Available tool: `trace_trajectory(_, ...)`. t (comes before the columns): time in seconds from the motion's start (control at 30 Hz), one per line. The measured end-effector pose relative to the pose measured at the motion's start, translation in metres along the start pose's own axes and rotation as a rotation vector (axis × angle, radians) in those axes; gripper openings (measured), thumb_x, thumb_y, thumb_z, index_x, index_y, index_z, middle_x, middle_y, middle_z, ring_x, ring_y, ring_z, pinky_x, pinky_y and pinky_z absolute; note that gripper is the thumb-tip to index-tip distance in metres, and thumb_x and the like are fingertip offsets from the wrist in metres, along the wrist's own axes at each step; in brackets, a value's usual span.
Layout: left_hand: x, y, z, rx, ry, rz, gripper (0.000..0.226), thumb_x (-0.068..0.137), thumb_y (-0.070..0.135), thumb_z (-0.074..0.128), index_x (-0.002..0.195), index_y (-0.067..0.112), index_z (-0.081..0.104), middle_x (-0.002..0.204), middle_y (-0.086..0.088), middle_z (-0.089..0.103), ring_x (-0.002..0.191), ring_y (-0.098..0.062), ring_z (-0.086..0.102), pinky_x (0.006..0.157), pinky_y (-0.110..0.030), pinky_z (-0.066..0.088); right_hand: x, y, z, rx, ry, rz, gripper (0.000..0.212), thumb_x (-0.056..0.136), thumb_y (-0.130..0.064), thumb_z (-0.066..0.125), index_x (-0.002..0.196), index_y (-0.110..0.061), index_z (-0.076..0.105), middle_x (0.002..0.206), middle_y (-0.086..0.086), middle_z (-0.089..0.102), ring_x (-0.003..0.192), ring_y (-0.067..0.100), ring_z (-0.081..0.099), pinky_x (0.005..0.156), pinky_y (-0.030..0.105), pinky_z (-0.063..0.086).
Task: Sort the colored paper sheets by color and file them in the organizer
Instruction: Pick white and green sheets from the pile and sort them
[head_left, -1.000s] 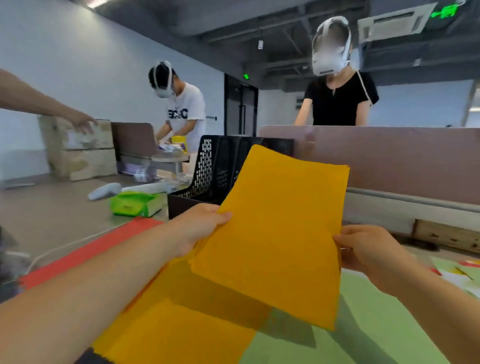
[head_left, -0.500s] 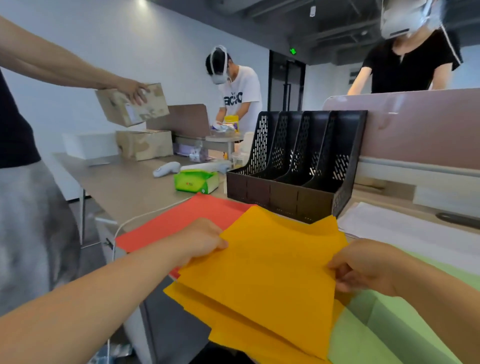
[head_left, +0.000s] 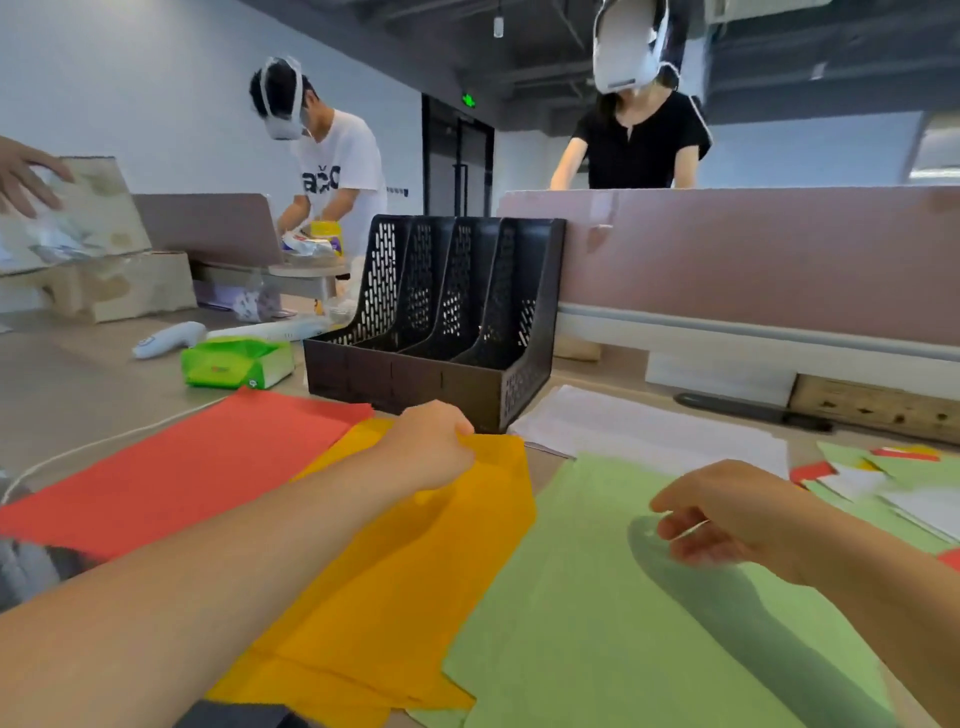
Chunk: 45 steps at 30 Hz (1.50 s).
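An orange paper stack (head_left: 405, 587) lies in front of me between red sheets (head_left: 182, 467) on the left and green sheets (head_left: 613, 634) on the right. My left hand (head_left: 434, 447) pinches the far edge of the top orange sheet. My right hand (head_left: 727, 514) hovers above the green sheets, fingers loosely curled, holding nothing. The black organizer (head_left: 441, 322) with several empty slots stands upright just beyond the orange stack. White sheets (head_left: 649, 431) lie to its right.
A green tissue pack (head_left: 236, 361) and a white controller (head_left: 166, 338) sit left of the organizer. Mixed coloured sheets (head_left: 893, 478) lie at the far right. A pink partition (head_left: 753, 260) backs the desk. Two people work beyond it; another's hand (head_left: 23, 176) holds a cardboard box.
The orange sheet that both hands held up has come down onto the orange stack. My right hand has let go of it and moved right over the green sheets.
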<state>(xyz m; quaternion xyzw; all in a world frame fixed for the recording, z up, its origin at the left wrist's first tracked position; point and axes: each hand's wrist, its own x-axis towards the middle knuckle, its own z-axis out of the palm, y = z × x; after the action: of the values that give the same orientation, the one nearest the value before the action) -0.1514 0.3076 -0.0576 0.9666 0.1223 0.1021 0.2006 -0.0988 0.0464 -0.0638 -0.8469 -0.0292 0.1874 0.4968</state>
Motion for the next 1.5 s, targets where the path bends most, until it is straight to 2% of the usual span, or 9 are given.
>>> trace_trajectory(0.27,0.024,0.168,0.1,-0.117,-0.174,0.317,0.031,0.09,0.017,0.057,0.12,0.019,0.062,0.124,-0.001,0.059,0.115,-0.016,0.053,0.084,-0.018,0.036,-0.018,0.1,-0.142,0.013,0.671,-0.136,0.019,0.088,-0.009,0.059,0.07,-0.008,0.067,0.058,0.008,0.067,0.055,0.024,0.058,0.062,0.033,0.048)
trace_trajectory(0.43,0.015,0.275,0.16,-0.11,-0.338,0.468,0.044,0.094,0.042,0.049,0.133,0.022,0.051,0.142,-0.003,0.045,0.127,-0.022,0.045,0.101,-0.031,0.038,-0.045,0.166,-0.222,-0.449,1.021,-0.095,0.021,0.086,-0.008,0.058,0.105,-0.01,0.068,0.111,0.013,0.066,0.103,0.032,0.059,0.087,0.034,0.041)
trace_trajectory(0.6,0.002,0.331,0.219,0.25,-0.492,0.498,0.076,0.089,0.071,0.013,0.152,0.032,-0.004,0.159,-0.012,-0.011,0.146,-0.034,-0.013,0.115,-0.055,-0.004,-0.077,0.219,-0.279,-0.734,0.797,0.377,0.053,0.093,-0.043,0.049,0.136,-0.012,0.044,0.138,0.016,0.046,0.129,0.033,0.041,0.104,0.037,0.035)
trace_trajectory(0.73,0.005,0.334,0.231,0.109,-0.401,0.527,0.075,0.087,0.074,0.013,0.151,0.038,-0.001,0.16,-0.007,-0.009,0.147,-0.027,-0.013,0.117,-0.051,-0.007,-0.094,0.211,-0.288,-0.858,0.629,0.438,0.044,0.098,-0.049,0.033,0.119,-0.017,0.053,0.122,0.007,0.059,0.114,0.026,0.054,0.088,0.031,0.044)
trace_trajectory(0.87,0.005,0.33,0.229,0.105,-0.411,0.535,0.074,0.088,0.073,0.019,0.15,0.04,-0.003,0.16,-0.006,-0.012,0.146,-0.025,-0.016,0.118,-0.049,-0.007,-0.094,0.199,-0.293,-0.855,0.82,0.428,0.04,0.097,-0.047,0.037,0.097,-0.018,0.064,0.094,0.005,0.065,0.096,0.025,0.061,0.072,0.028,0.048)
trace_trajectory(1.07,0.01,0.331,0.229,0.001,-0.342,0.516,0.056,0.101,0.044,0.025,0.152,0.024,0.014,0.16,-0.005,0.005,0.148,-0.023,-0.002,0.12,-0.042,0.001,-0.085,0.211,-0.283,-0.752,0.654,0.398,0.058,0.095,-0.056,0.032,0.141,-0.022,0.039,0.148,0.004,0.037,0.134,0.023,0.038,0.104,0.03,0.033)
trace_trajectory(1.23,0.01,0.328,0.225,-0.055,-0.302,0.496,0.05,0.103,0.036,0.027,0.146,0.012,0.031,0.156,-0.006,0.021,0.145,-0.023,0.015,0.119,-0.037,0.013,-0.087,0.198,-0.285,-0.708,0.794,0.357,0.045,0.094,-0.053,0.041,0.099,-0.018,0.071,0.093,0.003,0.069,0.088,0.021,0.06,0.068,0.027,0.043)
trace_trajectory(1.37,0.007,0.329,0.222,0.039,-0.37,0.514,0.062,0.099,0.052,0.025,0.152,0.02,0.02,0.161,-0.001,0.008,0.148,-0.024,-0.001,0.12,-0.042,0.003,-0.086,0.211,-0.285,-0.683,0.676,0.393,0.059,0.094,-0.056,0.035,0.14,-0.021,0.042,0.146,0.006,0.041,0.132,0.026,0.041,0.103,0.034,0.035)
trace_trajectory(1.5,0.007,0.333,0.217,0.152,-0.422,0.534,0.065,0.096,0.06,0.02,0.153,0.028,0.012,0.161,0.004,0.001,0.147,-0.022,-0.012,0.115,-0.053,-0.01,-0.091,0.216,-0.291,-0.682,0.55,0.263,0.056,0.094,-0.054,0.038,0.145,-0.032,0.033,0.157,-0.007,0.021,0.143,0.018,0.024,0.112,0.031,0.021)
